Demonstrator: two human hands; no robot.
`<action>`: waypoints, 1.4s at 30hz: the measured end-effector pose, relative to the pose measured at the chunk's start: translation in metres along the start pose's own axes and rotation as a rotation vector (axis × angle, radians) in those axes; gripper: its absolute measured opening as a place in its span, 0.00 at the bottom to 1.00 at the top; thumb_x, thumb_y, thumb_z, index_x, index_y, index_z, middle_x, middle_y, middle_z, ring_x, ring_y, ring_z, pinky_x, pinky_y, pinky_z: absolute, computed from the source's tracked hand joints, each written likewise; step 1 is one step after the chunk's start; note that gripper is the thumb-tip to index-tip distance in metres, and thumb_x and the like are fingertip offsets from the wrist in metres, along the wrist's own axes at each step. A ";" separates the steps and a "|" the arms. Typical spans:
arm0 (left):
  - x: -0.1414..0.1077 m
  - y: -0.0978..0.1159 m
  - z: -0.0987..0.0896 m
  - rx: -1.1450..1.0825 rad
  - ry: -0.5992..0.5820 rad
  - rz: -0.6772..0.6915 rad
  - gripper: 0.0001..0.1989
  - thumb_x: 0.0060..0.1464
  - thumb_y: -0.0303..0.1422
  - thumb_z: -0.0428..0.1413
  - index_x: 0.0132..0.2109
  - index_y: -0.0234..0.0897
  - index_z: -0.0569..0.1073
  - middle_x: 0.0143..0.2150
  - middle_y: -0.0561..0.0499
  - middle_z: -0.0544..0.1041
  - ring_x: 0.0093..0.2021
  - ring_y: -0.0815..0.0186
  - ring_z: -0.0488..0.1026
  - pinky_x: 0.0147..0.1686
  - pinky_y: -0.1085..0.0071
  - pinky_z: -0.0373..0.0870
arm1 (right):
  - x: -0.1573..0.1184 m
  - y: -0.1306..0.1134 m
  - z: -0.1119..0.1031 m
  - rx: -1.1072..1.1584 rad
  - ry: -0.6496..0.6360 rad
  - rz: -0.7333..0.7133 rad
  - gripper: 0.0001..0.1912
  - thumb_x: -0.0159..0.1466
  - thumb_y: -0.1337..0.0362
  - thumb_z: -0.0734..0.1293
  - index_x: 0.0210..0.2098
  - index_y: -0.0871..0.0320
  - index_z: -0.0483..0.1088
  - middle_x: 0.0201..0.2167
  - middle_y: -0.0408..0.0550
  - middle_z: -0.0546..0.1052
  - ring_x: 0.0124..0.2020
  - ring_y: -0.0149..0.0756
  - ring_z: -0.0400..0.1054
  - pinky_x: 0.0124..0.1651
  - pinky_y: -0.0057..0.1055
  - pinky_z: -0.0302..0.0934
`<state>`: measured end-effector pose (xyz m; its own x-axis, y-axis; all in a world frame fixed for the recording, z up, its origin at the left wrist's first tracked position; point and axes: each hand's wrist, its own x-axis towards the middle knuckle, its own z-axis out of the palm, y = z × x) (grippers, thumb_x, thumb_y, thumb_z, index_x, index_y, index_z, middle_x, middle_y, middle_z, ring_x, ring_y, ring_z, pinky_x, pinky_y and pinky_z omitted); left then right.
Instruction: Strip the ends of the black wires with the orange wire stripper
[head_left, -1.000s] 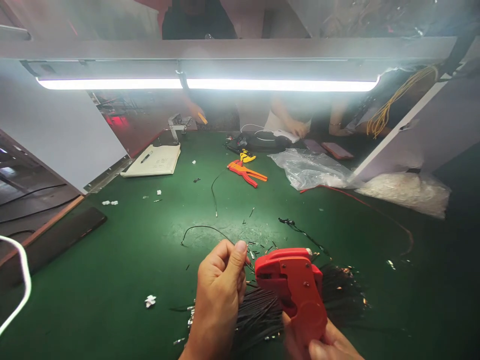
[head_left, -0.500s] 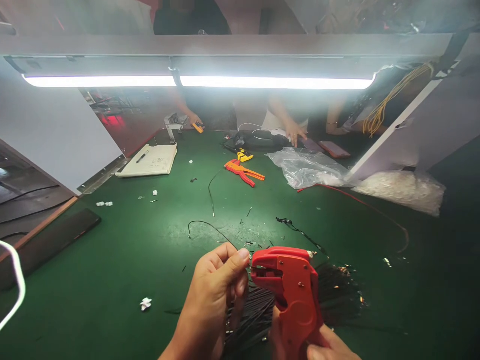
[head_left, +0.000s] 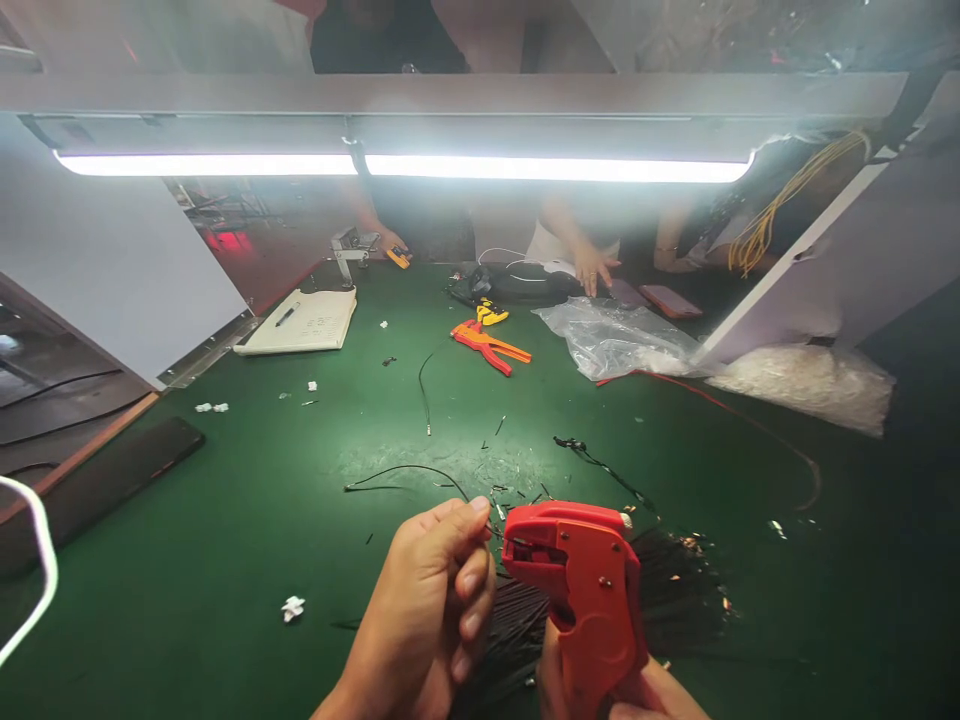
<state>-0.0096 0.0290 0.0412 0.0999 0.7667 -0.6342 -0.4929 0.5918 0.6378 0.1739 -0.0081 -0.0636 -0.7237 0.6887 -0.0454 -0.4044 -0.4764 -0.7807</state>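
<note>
My left hand (head_left: 427, 590) pinches a thin black wire (head_left: 420, 468) between thumb and forefinger. The wire's long tail arcs away to the left over the table, and its near end reaches the jaws of a red wire stripper (head_left: 592, 590). Whether that end sits inside the jaws I cannot tell for sure. My right hand (head_left: 652, 690) is wrapped round the stripper's handle, mostly hidden at the bottom edge. Under and behind the tool lies a bundle of black wires (head_left: 667, 590), with bare copper showing at some ends.
On the green table (head_left: 247, 500) lie orange-red pliers (head_left: 491, 347), a notebook (head_left: 307, 322) with a pen, a clear plastic bag (head_left: 615, 335), a black cable (head_left: 604, 465) and wire scraps. Across the table, a person's hand (head_left: 592, 268) rests near the bag; another hand (head_left: 391, 245) holds a yellow tool.
The wire's free tail has swung left and lower over the table. My left thumb and forefinger have shifted slightly, and the other left fingers have uncurled a little. The stripper stays nearly in place.
</note>
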 end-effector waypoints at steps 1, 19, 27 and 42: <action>0.000 -0.001 0.000 0.005 0.013 0.005 0.26 0.39 0.46 0.68 0.15 0.40 0.60 0.09 0.61 0.57 0.08 0.80 0.47 0.04 0.83 0.46 | 0.000 0.000 -0.001 -0.011 0.023 0.016 0.21 0.58 0.48 0.73 0.35 0.61 0.70 0.27 0.42 0.64 0.26 0.29 0.54 0.29 0.26 0.49; 0.000 -0.013 -0.003 0.059 0.035 0.191 0.26 0.51 0.45 0.64 0.21 0.39 0.58 0.12 0.63 0.57 0.10 0.81 0.50 0.11 0.82 0.44 | 0.001 0.024 -0.014 -0.102 0.101 -0.051 0.31 0.51 0.35 0.72 0.34 0.58 0.71 0.23 0.42 0.67 0.24 0.33 0.61 0.31 0.32 0.61; -0.006 -0.011 0.004 0.151 0.113 0.184 0.23 0.55 0.45 0.60 0.23 0.41 0.59 0.12 0.63 0.57 0.10 0.80 0.47 0.08 0.84 0.42 | -0.006 0.015 -0.016 -0.196 0.137 0.023 0.30 0.55 0.35 0.69 0.28 0.59 0.70 0.22 0.42 0.65 0.24 0.32 0.57 0.33 0.34 0.60; 0.001 -0.012 -0.004 0.101 0.027 0.128 0.26 0.53 0.47 0.62 0.20 0.40 0.58 0.10 0.63 0.56 0.09 0.80 0.46 0.06 0.84 0.44 | 0.000 0.008 -0.009 -0.061 0.033 0.040 0.28 0.53 0.41 0.72 0.35 0.62 0.71 0.27 0.45 0.67 0.26 0.32 0.58 0.30 0.29 0.51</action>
<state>-0.0069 0.0212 0.0311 0.0177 0.8311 -0.5559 -0.4107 0.5130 0.7538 0.1758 -0.0069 -0.0754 -0.7192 0.6880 -0.0972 -0.3401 -0.4706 -0.8142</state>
